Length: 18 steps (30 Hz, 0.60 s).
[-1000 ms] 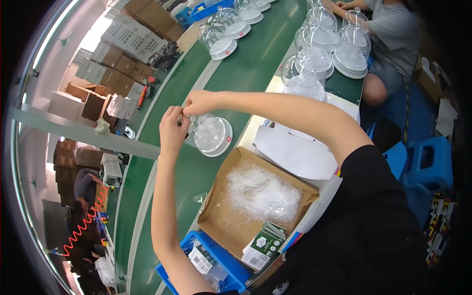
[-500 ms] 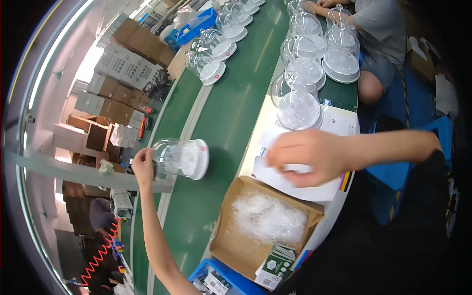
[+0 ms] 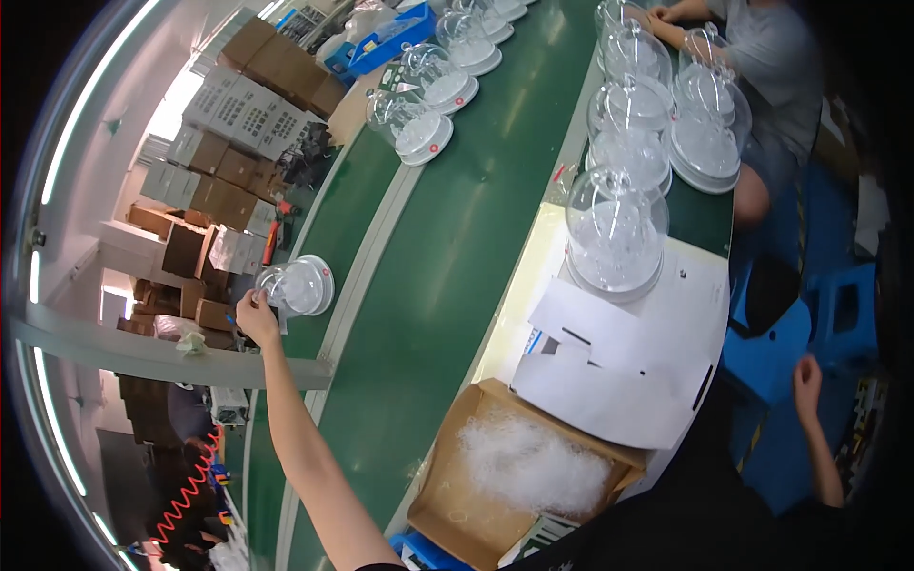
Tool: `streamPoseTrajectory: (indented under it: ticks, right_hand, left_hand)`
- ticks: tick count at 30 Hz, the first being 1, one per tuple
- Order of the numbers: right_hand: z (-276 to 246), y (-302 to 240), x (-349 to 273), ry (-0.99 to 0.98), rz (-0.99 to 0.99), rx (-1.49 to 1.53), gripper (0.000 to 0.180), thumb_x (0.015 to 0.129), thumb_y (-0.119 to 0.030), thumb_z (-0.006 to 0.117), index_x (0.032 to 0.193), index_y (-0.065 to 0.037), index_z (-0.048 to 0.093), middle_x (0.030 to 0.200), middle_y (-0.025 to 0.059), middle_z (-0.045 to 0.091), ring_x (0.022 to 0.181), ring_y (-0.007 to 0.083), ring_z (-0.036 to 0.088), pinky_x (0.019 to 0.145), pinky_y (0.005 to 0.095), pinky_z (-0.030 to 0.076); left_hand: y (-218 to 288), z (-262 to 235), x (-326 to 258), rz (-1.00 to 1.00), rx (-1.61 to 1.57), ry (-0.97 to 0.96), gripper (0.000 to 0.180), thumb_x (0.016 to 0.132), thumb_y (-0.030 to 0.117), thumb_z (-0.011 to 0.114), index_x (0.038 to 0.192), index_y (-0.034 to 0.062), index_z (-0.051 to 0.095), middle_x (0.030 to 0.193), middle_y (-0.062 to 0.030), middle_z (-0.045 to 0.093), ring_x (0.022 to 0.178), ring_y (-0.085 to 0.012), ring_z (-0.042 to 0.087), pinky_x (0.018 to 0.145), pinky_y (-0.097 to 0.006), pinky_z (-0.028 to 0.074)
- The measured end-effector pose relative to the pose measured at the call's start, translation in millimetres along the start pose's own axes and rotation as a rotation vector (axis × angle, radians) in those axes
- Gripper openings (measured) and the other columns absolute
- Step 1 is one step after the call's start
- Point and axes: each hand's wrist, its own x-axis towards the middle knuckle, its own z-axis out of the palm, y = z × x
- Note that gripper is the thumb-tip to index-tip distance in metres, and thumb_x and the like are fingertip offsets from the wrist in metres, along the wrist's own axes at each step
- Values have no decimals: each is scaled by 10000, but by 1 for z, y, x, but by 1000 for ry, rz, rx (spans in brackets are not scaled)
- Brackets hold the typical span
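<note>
My left hand (image 3: 258, 319) reaches over the far left side of the green belt. Its fingers are closed at the knob end of a clear glass dome (image 3: 297, 287). The dome lies tilted, its round white base turned to the right, with a small red dot on the rim. My right hand (image 3: 807, 383) hangs low at the far right, fingers curled, with nothing visible in it. It is nearest to a blue plastic stool (image 3: 762, 328). Several more domes (image 3: 617, 233) stand along the right side of the belt.
A cardboard box (image 3: 447, 490) of clear stringy filling sits at the front, beside white cut card sheets (image 3: 590, 381). More domes (image 3: 419, 133) line the belt's far left side. A grey beam (image 3: 190, 347) crosses at left. Another person (image 3: 776, 76) sits at the back right.
My left hand has carried the dome left and away, across the grey rail. My right hand has left the card sheets and dropped to the far right. The view has shifted slightly.
</note>
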Motion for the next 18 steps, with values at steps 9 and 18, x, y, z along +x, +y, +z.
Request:
streamPoseTrajectory:
  ticks: [9, 18]
  right_hand:
    - [-7, 93, -71, 16, 267, -240, 52, 835, -49, 531, 817, -25, 489, 696, 34, 426, 653, 116, 432, 604, 280, 384]
    - [81, 25, -85, -211, 247, 166, 55, 826, 13, 520, 838, -41, 523, 656, -10, 488, 557, 60, 478, 475, 215, 370]
  left_hand:
    - [-17, 34, 7, -97, -177, -67, 449, 844, 245, 660, 1173, -46, 565, 1114, -217, 619, 1008, -342, 610, 873, -377, 467]
    - [-33, 54, -36, 2, 14, -374, 1101, 688, 401, 756, 1426, -100, 111, 1407, -433, 147, 1332, -531, 179, 1104, -477, 231]
